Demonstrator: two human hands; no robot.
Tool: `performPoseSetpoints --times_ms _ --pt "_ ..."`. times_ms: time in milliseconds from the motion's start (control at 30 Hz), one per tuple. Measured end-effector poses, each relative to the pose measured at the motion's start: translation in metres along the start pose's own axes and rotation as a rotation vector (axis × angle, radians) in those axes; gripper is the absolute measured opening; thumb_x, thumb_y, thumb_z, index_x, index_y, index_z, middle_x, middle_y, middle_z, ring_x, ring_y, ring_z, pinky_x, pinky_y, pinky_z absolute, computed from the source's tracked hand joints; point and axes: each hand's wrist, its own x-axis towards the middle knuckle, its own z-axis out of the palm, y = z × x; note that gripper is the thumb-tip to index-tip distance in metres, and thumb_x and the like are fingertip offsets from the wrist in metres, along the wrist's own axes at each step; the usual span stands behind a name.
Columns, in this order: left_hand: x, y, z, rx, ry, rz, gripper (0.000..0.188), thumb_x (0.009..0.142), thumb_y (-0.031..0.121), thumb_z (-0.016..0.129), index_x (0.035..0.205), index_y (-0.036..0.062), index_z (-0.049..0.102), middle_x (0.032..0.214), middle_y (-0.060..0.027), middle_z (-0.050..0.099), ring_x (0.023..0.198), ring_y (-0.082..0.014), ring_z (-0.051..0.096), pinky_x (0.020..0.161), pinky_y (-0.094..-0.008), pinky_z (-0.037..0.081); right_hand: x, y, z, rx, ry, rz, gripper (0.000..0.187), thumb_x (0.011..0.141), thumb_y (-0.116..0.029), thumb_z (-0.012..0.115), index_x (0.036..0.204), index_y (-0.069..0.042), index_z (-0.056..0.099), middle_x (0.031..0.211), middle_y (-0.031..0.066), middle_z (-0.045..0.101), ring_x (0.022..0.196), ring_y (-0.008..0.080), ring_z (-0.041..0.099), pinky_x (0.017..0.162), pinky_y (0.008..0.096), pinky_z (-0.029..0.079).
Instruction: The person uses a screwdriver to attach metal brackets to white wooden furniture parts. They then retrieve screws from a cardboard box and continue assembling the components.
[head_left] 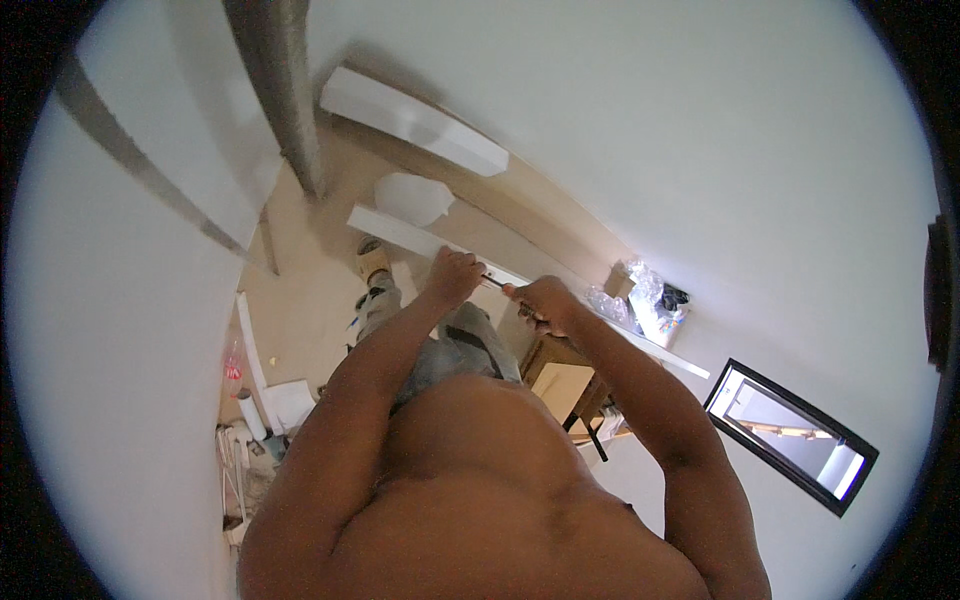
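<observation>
In front of my waist, a slim hand tool with a thin shaft (pixel 493 281), much like a screwdriver, spans the gap between my two hands. Its thicker end lies in my right hand (pixel 547 303), whose fingers are wrapped round it. My left hand (pixel 456 276) is closed at the shaft's other end; what else its fingers may hold is hidden. Below both hands, a long white strip (pixel 400 233) runs diagonally from far left to near right, partly covered by them. I cannot tell whether the tool touches the strip.
A long white boxed piece (pixel 415 122) lies by the far wall, with a flat white piece (pixel 414 198) nearby. Clear plastic wrapping (pixel 645 285) is heaped at the right. Brown furniture (pixel 562 385) stands beside my legs. A black-framed mirror (pixel 792 436) is at the right; a bottle (pixel 233 368) stands left.
</observation>
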Motion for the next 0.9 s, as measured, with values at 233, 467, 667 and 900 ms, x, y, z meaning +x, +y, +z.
performPoseSetpoints --times_ms 233,467,667,900 --pt "0.004 -0.012 0.024 0.081 -0.108 -0.014 0.015 0.079 0.029 0.063 0.086 0.016 0.067 0.083 -0.0033 0.062 0.085 -0.0224 0.061 0.081 -0.0429 0.038 -0.012 -0.01 0.015 -0.089 0.062 -0.11 0.029 0.082 -0.022 0.063 0.097 0.002 0.057 0.099 0.0221 0.061 0.092 0.0332 0.064 0.075 0.0449 0.054" --pt "-0.005 -0.005 0.008 0.107 0.033 0.007 0.015 0.075 0.03 0.066 0.082 0.0173 0.067 0.078 -0.0017 0.061 0.081 -0.0204 0.06 0.078 -0.0417 0.035 -0.006 0.004 0.036 0.177 0.217 0.144 0.034 0.083 -0.024 0.061 0.105 0.002 0.057 0.09 0.0226 0.065 0.085 0.0357 0.067 0.076 0.0446 0.055" --pt "-0.002 -0.004 0.003 0.043 0.246 0.081 0.015 0.074 0.029 0.066 0.081 0.0158 0.069 0.078 -0.0025 0.063 0.079 -0.0214 0.061 0.082 -0.043 0.036 -0.008 -0.007 0.036 0.033 0.263 -0.129 0.023 0.082 -0.023 0.061 0.088 -0.002 0.067 0.084 0.0192 0.066 0.083 0.0336 0.068 0.074 0.0422 0.055" --pt "-0.006 -0.014 0.018 0.06 0.185 0.092 0.019 0.073 0.026 0.066 0.087 0.0138 0.07 0.08 -0.003 0.063 0.082 -0.0226 0.061 0.081 -0.0438 0.037 0.003 0.003 0.057 0.132 0.362 -0.065 0.017 0.087 -0.019 0.054 0.087 -0.01 0.069 0.078 0.0134 0.066 0.077 0.0298 0.068 0.065 0.0427 0.055"
